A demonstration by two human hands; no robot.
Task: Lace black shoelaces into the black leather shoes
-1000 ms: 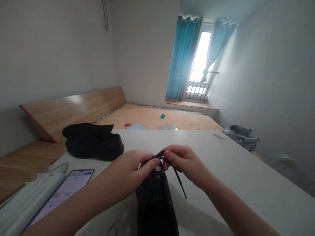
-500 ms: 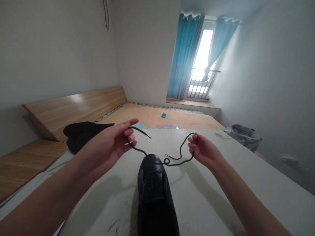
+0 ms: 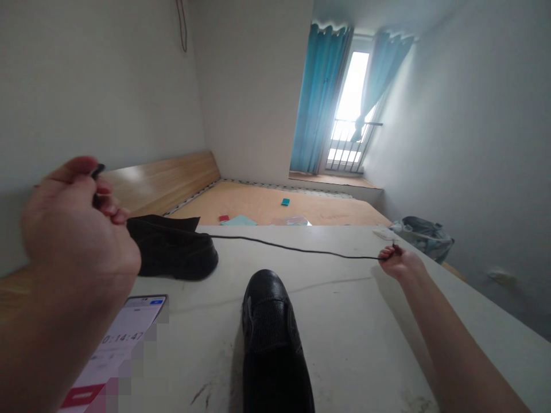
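Shoelace [image 3: 293, 248] stretched above bench [image 3: 344, 321], left hand [image 3: 81, 223] and right hand [image 3: 398, 263] each closed around it, black shoe [image 3: 270, 321] nearby.

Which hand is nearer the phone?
Left. Your left hand is raised near the phone; your right hand is on the opposite side of the table.

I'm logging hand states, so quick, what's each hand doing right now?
Left hand: closed, holding one end of the black lace.
Right hand: closed, holding the other end.
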